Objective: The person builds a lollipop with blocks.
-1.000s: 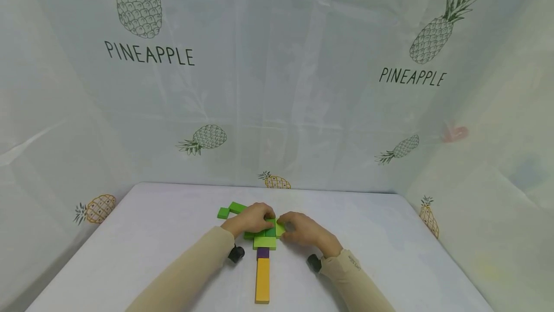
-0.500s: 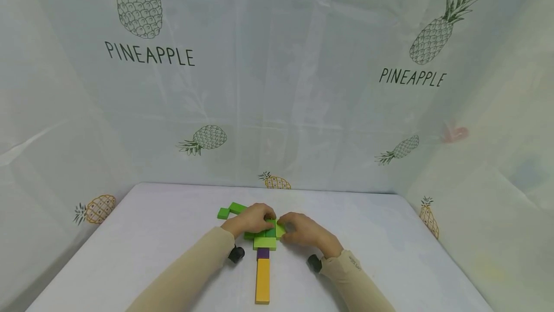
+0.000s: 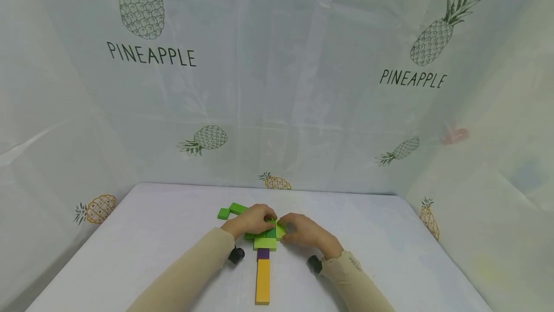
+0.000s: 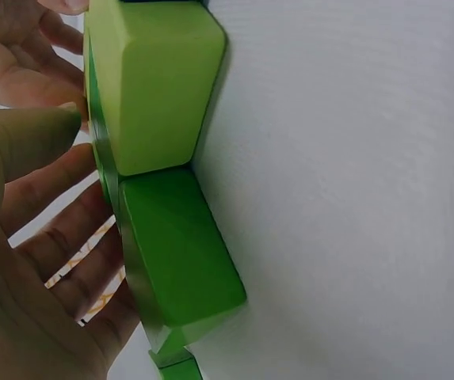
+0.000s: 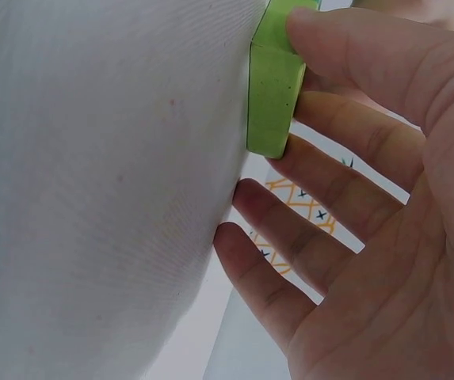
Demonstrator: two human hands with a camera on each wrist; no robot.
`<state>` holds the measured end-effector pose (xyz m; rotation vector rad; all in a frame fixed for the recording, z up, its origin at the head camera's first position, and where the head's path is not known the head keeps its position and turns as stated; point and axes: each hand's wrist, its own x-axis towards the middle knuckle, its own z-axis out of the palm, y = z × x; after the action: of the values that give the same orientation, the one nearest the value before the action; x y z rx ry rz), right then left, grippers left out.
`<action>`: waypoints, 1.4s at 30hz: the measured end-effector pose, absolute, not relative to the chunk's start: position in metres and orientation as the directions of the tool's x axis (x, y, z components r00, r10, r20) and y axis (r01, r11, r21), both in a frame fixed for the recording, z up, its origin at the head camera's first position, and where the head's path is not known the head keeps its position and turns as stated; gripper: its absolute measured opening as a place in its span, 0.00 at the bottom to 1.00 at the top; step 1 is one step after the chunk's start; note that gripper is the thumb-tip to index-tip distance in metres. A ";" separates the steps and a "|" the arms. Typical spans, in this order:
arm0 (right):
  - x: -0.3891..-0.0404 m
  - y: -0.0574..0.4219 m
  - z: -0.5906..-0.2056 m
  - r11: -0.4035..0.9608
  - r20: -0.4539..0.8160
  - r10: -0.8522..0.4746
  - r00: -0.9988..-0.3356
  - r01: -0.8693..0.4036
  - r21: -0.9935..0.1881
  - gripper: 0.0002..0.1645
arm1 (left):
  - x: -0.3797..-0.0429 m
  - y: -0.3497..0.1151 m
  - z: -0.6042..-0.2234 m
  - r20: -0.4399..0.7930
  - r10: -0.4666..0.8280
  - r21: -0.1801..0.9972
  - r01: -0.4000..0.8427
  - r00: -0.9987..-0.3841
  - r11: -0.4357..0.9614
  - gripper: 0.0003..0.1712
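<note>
Fingers of my right hand (image 3: 305, 230) are pinching the lime block (image 3: 280, 231) right of the green blocks (image 3: 270, 233), my left hand's (image 3: 253, 219) are resting spread against these, purple (image 3: 263, 254) and yellow (image 3: 262, 281) are already lying in line nearer me, and perhaps only straightening is remaining.

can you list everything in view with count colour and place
light green blocks: at least two, light green, beyond the purple block and at the right hand
darker green blocks: several, green, around the left hand, which hides some
purple block: one, purple, row's middle
long block: one, orange-yellow, row's near end
table: one, white, under the blocks
cloth: count unclear, pale, pineapple-printed, behind and at both sides
wrist devices: two, black, one per wrist
sleeves: two, beige, on both arms
left hand: one, bare, over green blocks
right hand: one, bare, at a light green block
</note>
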<state>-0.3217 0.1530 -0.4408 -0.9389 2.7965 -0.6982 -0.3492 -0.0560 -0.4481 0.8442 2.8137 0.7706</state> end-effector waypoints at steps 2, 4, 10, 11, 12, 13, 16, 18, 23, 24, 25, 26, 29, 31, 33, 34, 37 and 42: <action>-0.322 0.153 -0.441 0.704 0.038 -0.594 -0.803 -0.542 -0.459 0.26 | -0.349 -0.058 -0.449 0.058 0.541 0.499 0.494 -0.839 0.712 0.17; -0.322 0.153 -0.442 0.705 0.035 -0.592 -0.805 -0.539 -0.462 0.26 | -0.348 -0.062 -0.448 0.074 0.536 0.499 0.497 -0.841 0.710 0.17; -0.322 0.151 -0.444 0.728 0.025 -0.561 -0.827 -0.507 -0.462 0.25 | -0.344 -0.086 -0.442 0.109 0.510 0.513 0.487 -0.854 0.706 0.17; -0.322 0.151 -0.444 0.731 0.020 -0.555 -0.832 -0.499 -0.466 0.25 | -0.343 -0.091 -0.441 0.115 0.501 0.516 0.482 -0.858 0.708 0.17; -0.321 0.150 -0.444 0.731 0.017 -0.553 -0.833 -0.495 -0.469 0.25 | -0.341 -0.096 -0.441 0.122 0.494 0.517 0.480 -0.861 0.709 0.17; -0.321 0.150 -0.445 0.736 0.011 -0.548 -0.836 -0.489 -0.468 0.25 | -0.340 -0.102 -0.440 0.131 0.484 0.515 0.477 -0.865 0.712 0.16; -0.319 0.149 -0.445 0.741 0.002 -0.539 -0.842 -0.475 -0.474 0.26 | -0.337 -0.118 -0.438 0.156 0.447 0.526 0.457 -0.881 0.717 0.16; -0.319 0.148 -0.444 0.746 -0.001 -0.536 -0.844 -0.473 -0.469 0.26 | -0.336 -0.129 -0.437 0.170 0.416 0.539 0.437 -0.893 0.720 0.16; -0.318 0.149 -0.443 0.745 0.006 -0.541 -0.841 -0.482 -0.462 0.26 | -0.340 -0.154 -0.439 0.210 0.344 0.529 0.402 -0.915 0.748 0.16; -0.319 0.149 -0.443 0.745 0.006 -0.541 -0.841 -0.483 -0.461 0.26 | -0.340 -0.158 -0.440 0.216 0.337 0.516 0.400 -0.917 0.757 0.17; -0.319 0.149 -0.443 0.745 0.005 -0.541 -0.841 -0.482 -0.461 0.26 | -0.341 -0.162 -0.440 0.219 0.331 0.505 0.396 -0.918 0.767 0.17; -0.319 0.149 -0.443 0.746 0.005 -0.540 -0.841 -0.481 -0.461 0.26 | -0.341 -0.166 -0.441 0.220 0.325 0.495 0.392 -0.920 0.775 0.18; -0.320 0.150 -0.444 0.745 0.008 -0.544 -0.839 -0.487 -0.457 0.26 | -0.341 -0.175 -0.443 0.222 0.320 0.462 0.389 -0.921 0.797 0.20; -0.320 0.150 -0.444 0.742 0.012 -0.546 -0.838 -0.490 -0.458 0.27 | -0.341 -0.180 -0.442 0.223 0.322 0.451 0.390 -0.920 0.803 0.21; -0.319 0.149 -0.443 0.737 0.019 -0.551 -0.834 -0.497 -0.459 0.27 | -0.341 -0.184 -0.442 0.224 0.326 0.449 0.394 -0.919 0.802 0.22; -0.319 0.149 -0.443 0.734 0.021 -0.554 -0.832 -0.500 -0.460 0.27 | -0.341 -0.185 -0.441 0.221 0.325 0.454 0.392 -0.919 0.800 0.22; -0.319 0.149 -0.443 0.737 0.023 -0.552 -0.834 -0.501 -0.454 0.26 | -0.342 -0.186 -0.444 0.212 0.328 0.458 0.390 -0.921 0.799 0.22; -0.318 0.149 -0.443 0.737 0.027 -0.556 -0.831 -0.507 -0.447 0.26 | -0.343 -0.182 -0.447 0.188 0.331 0.451 0.381 -0.925 0.807 0.23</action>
<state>-0.3180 0.1490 -0.4426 -0.8678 2.8255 -0.6792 -0.3425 -0.1823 -0.4473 0.6082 3.0815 0.8034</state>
